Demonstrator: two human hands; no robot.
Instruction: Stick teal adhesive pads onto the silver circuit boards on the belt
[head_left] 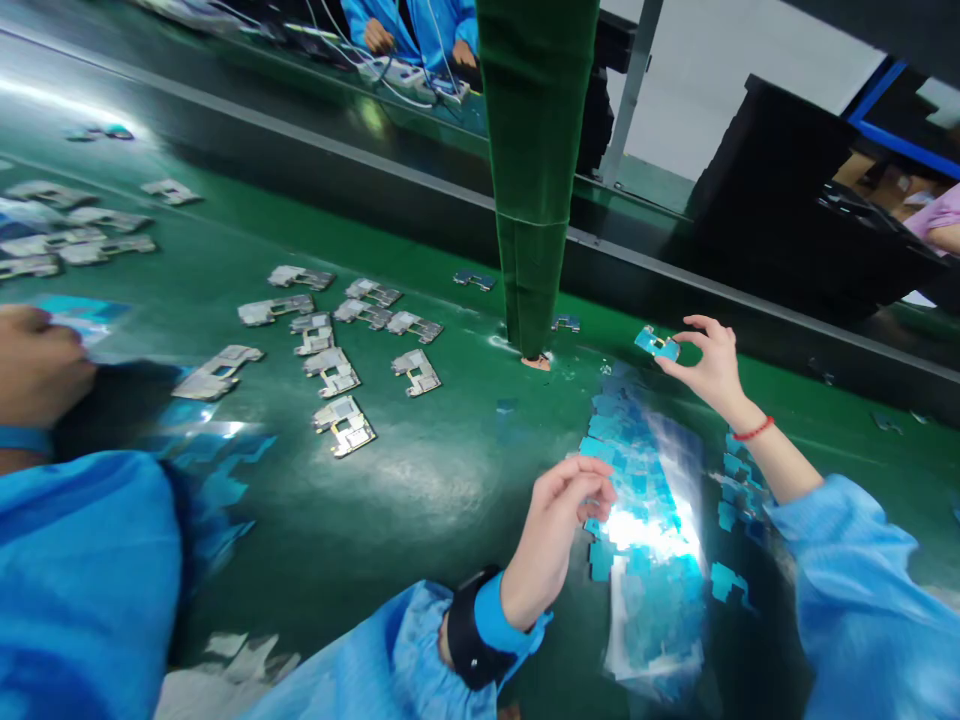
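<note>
Right of centre, the right hand [709, 362] pinches a small blue film piece [657, 345] above the green table [420, 500]. The left hand [559, 530], lower centre, closes its fingertips on the glossy sheet of blue film pieces [645, 500].

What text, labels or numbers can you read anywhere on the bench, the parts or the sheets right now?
None can be read.
Metal parts: no legible marking, too small.
Blue film sheet: glare, no print visible.
Blue piece in the right hand: blank as far as shown.
Green post: no sign.
</note>
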